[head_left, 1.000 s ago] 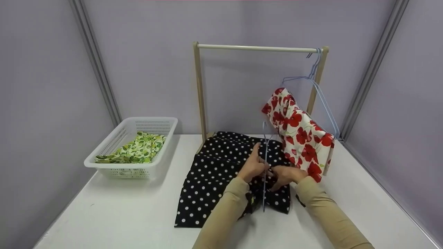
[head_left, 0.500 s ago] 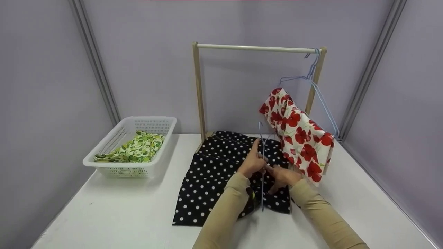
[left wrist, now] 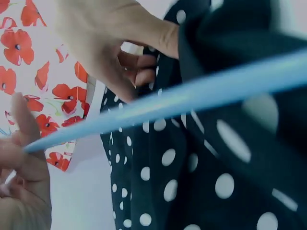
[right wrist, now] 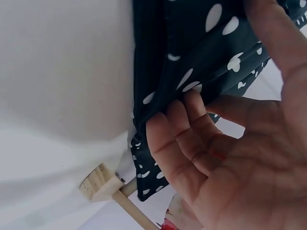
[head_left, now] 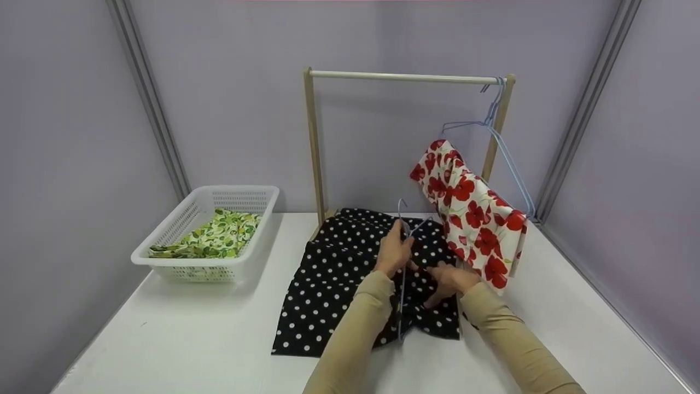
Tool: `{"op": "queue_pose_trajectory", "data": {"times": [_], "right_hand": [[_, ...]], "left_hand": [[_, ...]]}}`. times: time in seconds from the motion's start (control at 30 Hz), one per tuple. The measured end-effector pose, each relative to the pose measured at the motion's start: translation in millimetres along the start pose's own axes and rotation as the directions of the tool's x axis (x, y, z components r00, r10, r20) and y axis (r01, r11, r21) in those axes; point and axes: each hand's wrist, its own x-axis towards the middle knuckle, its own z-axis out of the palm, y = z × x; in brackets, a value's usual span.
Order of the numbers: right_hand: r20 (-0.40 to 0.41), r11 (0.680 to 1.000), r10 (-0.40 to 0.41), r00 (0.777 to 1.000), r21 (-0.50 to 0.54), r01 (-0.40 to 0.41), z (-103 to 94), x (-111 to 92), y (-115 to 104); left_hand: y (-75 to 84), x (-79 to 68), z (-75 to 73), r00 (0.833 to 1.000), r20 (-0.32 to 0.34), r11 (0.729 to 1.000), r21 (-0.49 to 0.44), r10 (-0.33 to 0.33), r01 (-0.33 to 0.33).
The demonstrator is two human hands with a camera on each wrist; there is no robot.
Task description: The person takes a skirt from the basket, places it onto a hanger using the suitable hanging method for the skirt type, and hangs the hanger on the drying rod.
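Head view, with the person just in front of me: the left hand (head_left: 392, 251) pinches a loose blue hanger (left wrist: 187, 98) below its hook, fingers curled round the wire and the index finger stretched out. The hanger stands edge-on over the right part of a black polka-dot cloth (head_left: 322, 295), which spreads from the white desk's (head_left: 208, 334) far edge toward its near edge. The right hand (head_left: 451, 280) has bent fingertips against a fold of that cloth, thumb well apart from them; whether it grips the fabric I cannot tell. A rack (head_left: 404, 77) stands at the far edge. Hung hangers (head_left: 488, 123) crowd its right end, a red-flowered cloth (head_left: 481, 219) hanging there, toward the far right corner. Near the far left corner, a white basket (head_left: 191, 262) holds a green-patterned cloth (head_left: 219, 235)
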Motion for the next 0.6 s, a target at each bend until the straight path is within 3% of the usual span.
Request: {"op": "queue_pose_trajectory", "data": {"times": [0.13,0.27,0.47,0.6], "right_hand": [[0.017,0.999,0.017,1.0,0.029,-0.018,-0.2,0,3],[0.025,1.0,0.015,1.0,0.015,-0.016,-0.6,0,1],[0.006,1.0,-0.015,1.0,0.026,0.015,-2.0,-2,0],[0.012,0.999,-0.029,0.999,0.012,0.029,-2.7,-3,1]], "left_hand": [[-0.8,1.3,-2.7,0.992,-0.097,0.991,0.108,0.085,-0.074],[-2.9,1.2,-8.1,0.98,-0.158,0.98,0.179,0.117,-0.089],[-5.8,1.5,-26.7,0.983,-0.148,0.983,0.16,0.111,-0.087],[-8.0,2.2,-40.9,0.98,-0.172,0.974,0.217,0.101,-0.062]]}}
